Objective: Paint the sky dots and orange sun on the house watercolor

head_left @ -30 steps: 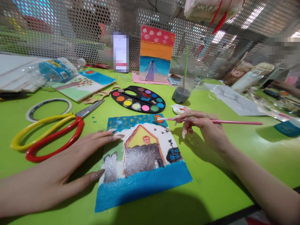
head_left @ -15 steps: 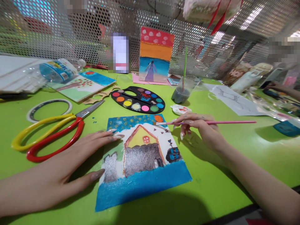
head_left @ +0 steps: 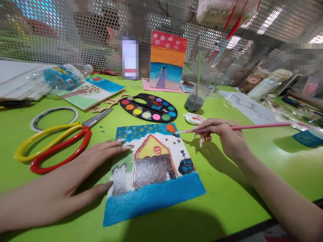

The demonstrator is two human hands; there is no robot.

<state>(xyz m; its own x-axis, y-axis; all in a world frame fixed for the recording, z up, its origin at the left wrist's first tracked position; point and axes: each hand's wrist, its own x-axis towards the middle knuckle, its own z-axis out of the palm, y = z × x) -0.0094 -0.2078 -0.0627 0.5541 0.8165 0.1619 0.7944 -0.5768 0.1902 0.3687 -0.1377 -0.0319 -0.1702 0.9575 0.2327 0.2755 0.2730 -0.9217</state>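
Observation:
A painting (head_left: 151, 168) of a house, with blue along its bottom and top, lies flat on the green table. My left hand (head_left: 85, 174) rests along its left side, fingers stretched out and their tips on the sheet. Between the fingers of my right hand (head_left: 219, 132) is a pink paintbrush (head_left: 262, 126). Its bristles are at the painting's upper right, right by the orange sun (head_left: 171, 128); whether they touch the sheet I cannot tell. Behind the painting lies a black paint palette (head_left: 148, 107) with several coloured paint cakes. A crumpled white tissue (head_left: 193, 118) with red stains sits beyond my right hand.
Scissors (head_left: 63, 141) with yellow and red handles lie at left, by a tape roll (head_left: 54, 118). A cut bottle of dark water (head_left: 194, 102) holds a green stick. Behind stand a phone (head_left: 130, 57) and a sunset painting (head_left: 168, 60). A drawing (head_left: 248, 106) lies right.
My right hand has moved slightly right with the paintbrush, whose tip has shifted from left of the sun's underside to its lower right. My left hand stays in place.

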